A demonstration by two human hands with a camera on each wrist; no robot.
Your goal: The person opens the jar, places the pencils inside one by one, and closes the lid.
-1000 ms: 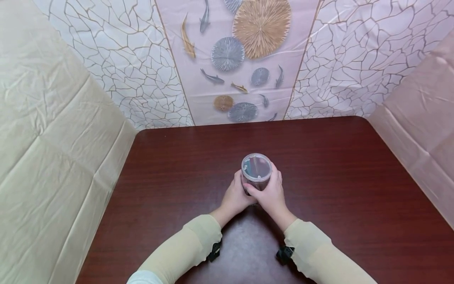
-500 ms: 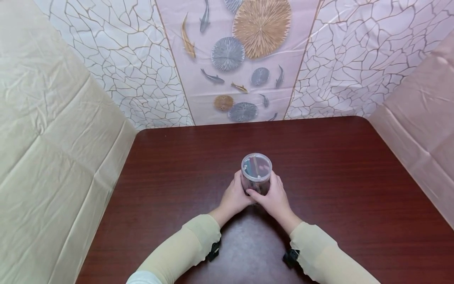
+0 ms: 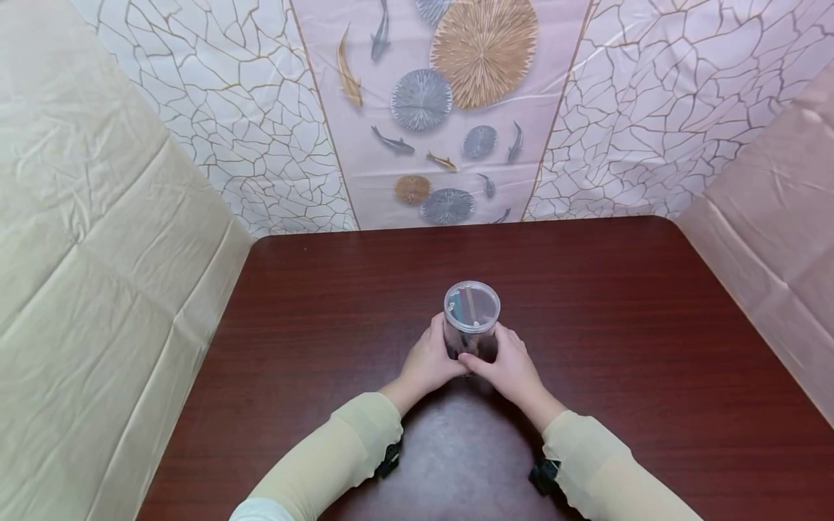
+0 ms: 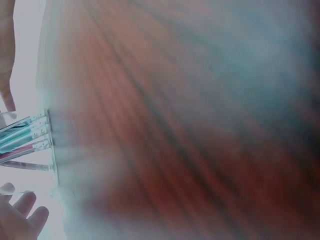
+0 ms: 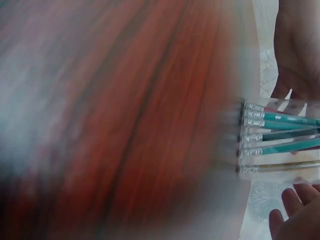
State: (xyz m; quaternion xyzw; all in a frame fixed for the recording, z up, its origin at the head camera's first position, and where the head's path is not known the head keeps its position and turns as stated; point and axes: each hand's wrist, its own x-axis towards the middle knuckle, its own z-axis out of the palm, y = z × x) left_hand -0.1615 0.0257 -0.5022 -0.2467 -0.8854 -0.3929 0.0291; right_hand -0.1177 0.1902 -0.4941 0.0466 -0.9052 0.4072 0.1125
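Observation:
A clear, round plastic jar [image 3: 470, 343] with a see-through lid stands upright near the middle of the dark red table [image 3: 326, 318]. Teal, red and brownish pencils [image 5: 285, 132] with metal-banded ends show through its wall in both wrist views. My left hand [image 3: 428, 360] holds the jar's left side, low down. On the other side my right hand [image 3: 517, 367] grips it, thumb across the near front; its far fingers are hidden behind the jar. The lid [image 3: 472, 307] is on, and neither hand touches it. Both hands sit close together below the rim.
Patterned cloth [image 3: 449, 145] with fish and round motifs hangs behind the table's far edge. Cream cloth [image 3: 117, 289] lines the left side, pinkish cloth [image 3: 769, 239] the right. Black wrist cameras [image 3: 544, 476] poke out under the cream sleeves [image 3: 589, 452].
My right hand has slid down the jar from just below the lid, and the right forearm has shifted slightly right. The jar and my left hand have hardly moved.

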